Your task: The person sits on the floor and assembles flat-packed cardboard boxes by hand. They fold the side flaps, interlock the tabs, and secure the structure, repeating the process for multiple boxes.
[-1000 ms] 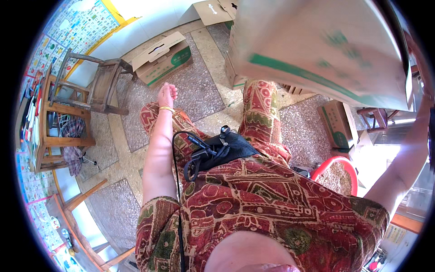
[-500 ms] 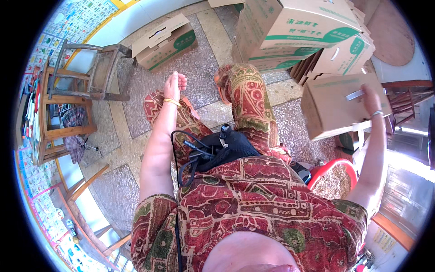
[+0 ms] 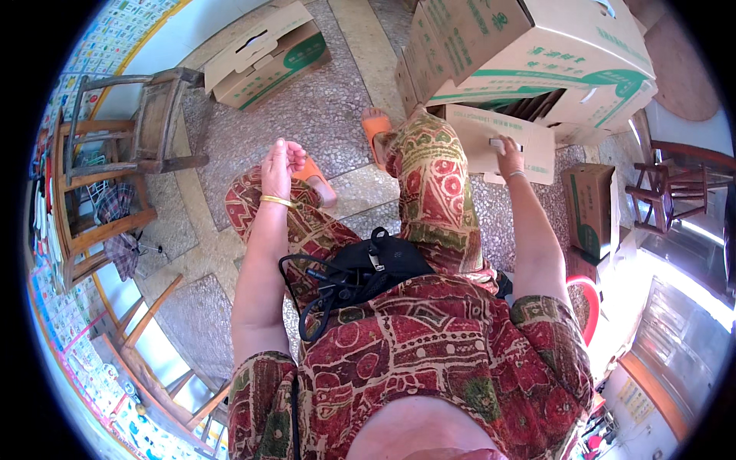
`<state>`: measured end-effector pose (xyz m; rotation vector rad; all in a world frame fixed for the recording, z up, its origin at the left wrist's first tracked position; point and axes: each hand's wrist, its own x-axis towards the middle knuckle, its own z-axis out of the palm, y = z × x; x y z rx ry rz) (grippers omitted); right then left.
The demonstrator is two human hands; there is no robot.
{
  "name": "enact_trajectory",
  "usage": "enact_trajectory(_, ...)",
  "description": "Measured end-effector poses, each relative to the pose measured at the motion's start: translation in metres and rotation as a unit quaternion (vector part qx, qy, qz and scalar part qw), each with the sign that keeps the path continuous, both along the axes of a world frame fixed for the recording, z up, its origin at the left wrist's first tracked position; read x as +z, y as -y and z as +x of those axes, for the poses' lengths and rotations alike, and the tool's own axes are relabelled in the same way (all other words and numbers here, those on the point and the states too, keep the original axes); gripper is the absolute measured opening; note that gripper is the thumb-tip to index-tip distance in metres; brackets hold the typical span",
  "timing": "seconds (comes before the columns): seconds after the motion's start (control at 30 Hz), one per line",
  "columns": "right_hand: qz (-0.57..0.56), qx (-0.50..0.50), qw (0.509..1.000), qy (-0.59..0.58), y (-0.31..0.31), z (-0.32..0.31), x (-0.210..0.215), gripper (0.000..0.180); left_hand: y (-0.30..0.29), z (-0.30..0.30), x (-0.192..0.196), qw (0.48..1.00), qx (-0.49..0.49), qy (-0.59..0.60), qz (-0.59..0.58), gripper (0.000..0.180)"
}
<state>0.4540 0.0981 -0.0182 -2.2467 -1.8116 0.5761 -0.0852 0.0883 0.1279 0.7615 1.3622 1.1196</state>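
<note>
My right hand [image 3: 511,159] grips a brown cardboard box [image 3: 469,132] at its handle slot, with the fingers hooked into the opening. The box sits just right of my knee, against the lower part of a big stack of boxes [image 3: 537,57]. My left hand [image 3: 282,162], with a yellow band at the wrist, hovers over my left leg; its fingers are loosely curled and nothing shows in them. The underside of the held box is hidden.
Ahead on the left stands another carton [image 3: 268,65] with green print. A wooden chair [image 3: 146,123] is at the left. To the right are an upright green-and-brown box [image 3: 589,207], a small wooden stool [image 3: 667,195] and a red-rimmed round container [image 3: 586,307].
My right hand has brought the box from the right side inward and forward, to beside my right knee and the stack. My left hand has shifted slightly.
</note>
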Motion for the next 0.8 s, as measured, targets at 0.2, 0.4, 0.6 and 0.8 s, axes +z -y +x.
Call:
enact_trajectory(0.2, -0.038, -0.048, 0.997, -0.039, 0.014, -0.022, 0.002, 0.055, -0.003, 0.006, 0.0, 1.0, -0.001, 0.014, 0.0, 0.039)
enact_trajectory(0.4, -0.081, 0.015, 0.997, 0.007, 0.073, -0.049, 0.017, 0.048, -0.007, -0.002, -0.011, 1.0, -0.009, -0.001, -0.005, 0.039)
enact_trajectory(0.6, -0.11, 0.04, 0.991, 0.066, 0.116, -0.063, 0.012, 0.059, -0.02, -0.017, -0.03, 0.998, -0.043, -0.041, -0.017, 0.04)
enact_trajectory(0.8, -0.077, 0.051, 0.99, 0.105, 0.105, -0.073, 0.015, 0.064, -0.025, -0.031, -0.042, 0.998, -0.052, -0.031, -0.022, 0.043)
